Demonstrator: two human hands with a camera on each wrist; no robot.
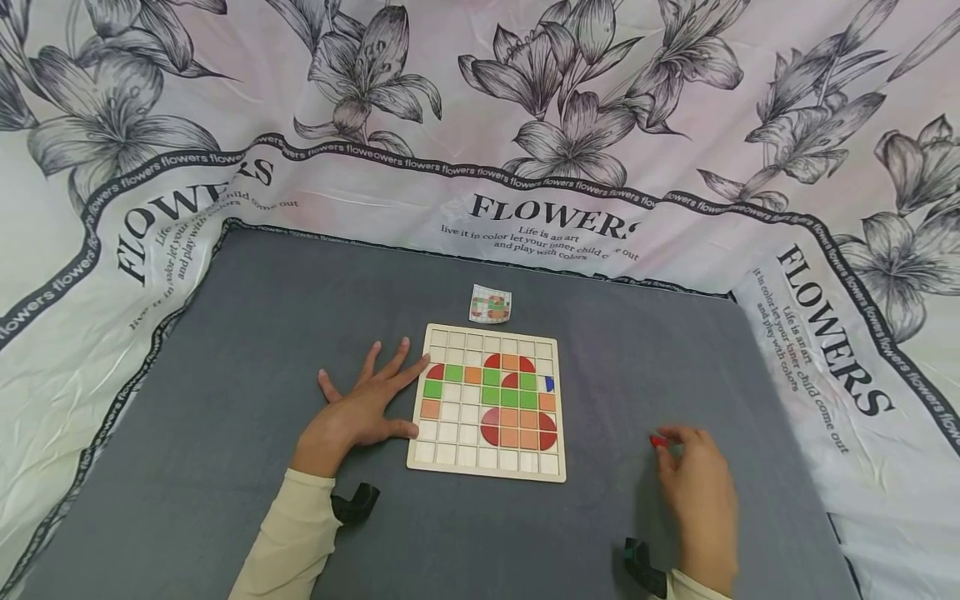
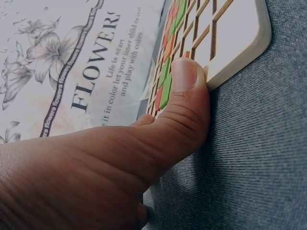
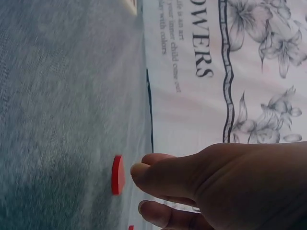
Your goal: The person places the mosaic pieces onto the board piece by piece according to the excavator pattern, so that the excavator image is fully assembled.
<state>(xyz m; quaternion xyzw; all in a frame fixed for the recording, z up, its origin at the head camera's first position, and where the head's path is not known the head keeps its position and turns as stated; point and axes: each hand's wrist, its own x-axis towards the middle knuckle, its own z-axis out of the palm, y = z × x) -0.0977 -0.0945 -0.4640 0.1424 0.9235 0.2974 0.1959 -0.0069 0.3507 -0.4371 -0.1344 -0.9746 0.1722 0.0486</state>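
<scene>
A square wooden grid board (image 1: pixel 468 339) lies on the dark grey surface, with green, orange and red pieces in several cells and a blue piece (image 1: pixel 550 384) at its right side. My left hand (image 1: pixel 358 412) is spread flat beside it, thumb and fingertips at the board's left edge. In the left wrist view the thumb (image 2: pixel 184 76) rests on the rim. Off to the right, my right hand (image 1: pixel 699 475) has bent fingers right by a small red piece (image 1: pixel 657 441). The right wrist view shows a narrow gap between the thumb tip and this red piece (image 3: pixel 118 175).
Behind the board lies a small printed card (image 1: pixel 491 305) with a coloured grid pattern. A flower-print cloth (image 1: pixel 555 225) rises along the back and sides of the grey surface. Part of a second red piece (image 3: pixel 130 227) shows at the right wrist view's bottom edge.
</scene>
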